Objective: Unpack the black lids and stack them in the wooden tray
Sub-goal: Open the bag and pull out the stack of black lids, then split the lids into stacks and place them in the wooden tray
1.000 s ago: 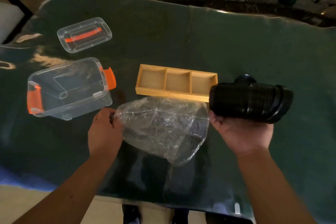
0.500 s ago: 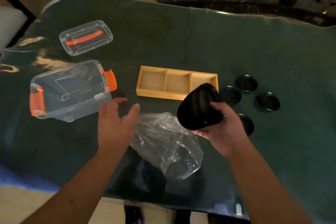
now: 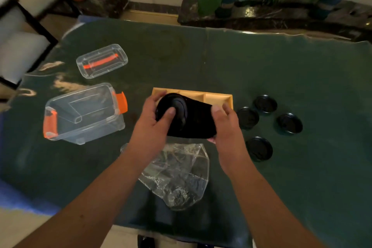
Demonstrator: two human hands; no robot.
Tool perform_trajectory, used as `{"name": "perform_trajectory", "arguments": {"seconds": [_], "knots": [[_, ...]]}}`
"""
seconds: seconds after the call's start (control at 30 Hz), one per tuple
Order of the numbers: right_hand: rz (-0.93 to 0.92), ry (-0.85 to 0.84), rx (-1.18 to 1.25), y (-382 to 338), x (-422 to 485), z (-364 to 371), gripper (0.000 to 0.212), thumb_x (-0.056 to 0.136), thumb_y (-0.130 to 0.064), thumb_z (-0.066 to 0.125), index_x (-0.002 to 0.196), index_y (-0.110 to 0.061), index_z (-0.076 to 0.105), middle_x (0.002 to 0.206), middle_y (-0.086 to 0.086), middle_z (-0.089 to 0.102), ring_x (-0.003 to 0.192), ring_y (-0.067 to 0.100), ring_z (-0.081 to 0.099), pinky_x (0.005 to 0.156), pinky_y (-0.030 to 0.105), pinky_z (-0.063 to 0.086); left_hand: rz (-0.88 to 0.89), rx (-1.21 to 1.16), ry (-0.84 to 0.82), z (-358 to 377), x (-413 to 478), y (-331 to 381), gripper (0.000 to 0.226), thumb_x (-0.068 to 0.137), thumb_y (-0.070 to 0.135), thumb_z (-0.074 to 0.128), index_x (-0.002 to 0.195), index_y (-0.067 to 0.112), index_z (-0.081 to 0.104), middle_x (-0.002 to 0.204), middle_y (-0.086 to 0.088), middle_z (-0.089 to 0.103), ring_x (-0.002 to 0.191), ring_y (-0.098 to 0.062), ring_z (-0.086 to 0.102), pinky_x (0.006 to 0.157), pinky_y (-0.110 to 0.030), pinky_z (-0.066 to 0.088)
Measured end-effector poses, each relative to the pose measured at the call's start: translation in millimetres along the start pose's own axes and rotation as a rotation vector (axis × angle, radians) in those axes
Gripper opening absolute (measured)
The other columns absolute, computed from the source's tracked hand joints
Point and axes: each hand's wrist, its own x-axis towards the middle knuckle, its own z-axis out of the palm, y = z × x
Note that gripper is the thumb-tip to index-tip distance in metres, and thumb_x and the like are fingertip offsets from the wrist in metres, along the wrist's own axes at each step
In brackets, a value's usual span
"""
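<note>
Half a second ago only the right hand [image 3: 225, 125] carried the stack of black lids [image 3: 188, 119]; now the left hand [image 3: 155, 125] has closed on its left end too, and the stack lies sideways between both hands just above the near edge of the wooden tray [image 3: 219, 97], so loading looks about to begin. On the counter [image 3: 261, 62], a clear box [image 3: 84, 112] and its cover [image 3: 101, 60] sit well left. The empty plastic bag [image 3: 177, 175] lies near. Four loose lids [image 3: 263, 104] wait right of the tray.
</note>
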Motion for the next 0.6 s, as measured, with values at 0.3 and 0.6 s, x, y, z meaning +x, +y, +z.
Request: {"name": "perform_trajectory", "arguments": {"seconds": [0.3,0.6], "knots": [[0.107,-0.219,0.112,6,20,31,0.055,0.070,-0.061,0.085,0.118,-0.043,0.066,0.109,-0.006,0.082,0.102,0.015,0.080,0.099,0.051,0.062,-0.311,-0.128,0.117,-22,-3,-6,0.068,0.085,0.089,0.034,0.121,0.048,0.075,0.112,0.024,0.079,0.113,0.005,0.069,0.105,-0.032,0.045],[0.172,-0.311,0.165,15,55,85,0.083,0.066,-0.039,0.092,0.141,-0.035,0.056,0.134,0.009,0.069,0.113,0.026,0.076,0.091,0.050,0.064,-0.586,-0.519,-0.247,-71,50,-43,0.099,0.064,0.027,0.095,0.149,0.024,0.046,0.143,-0.018,0.067,0.116,-0.037,0.077,0.085,-0.054,0.066]]}}
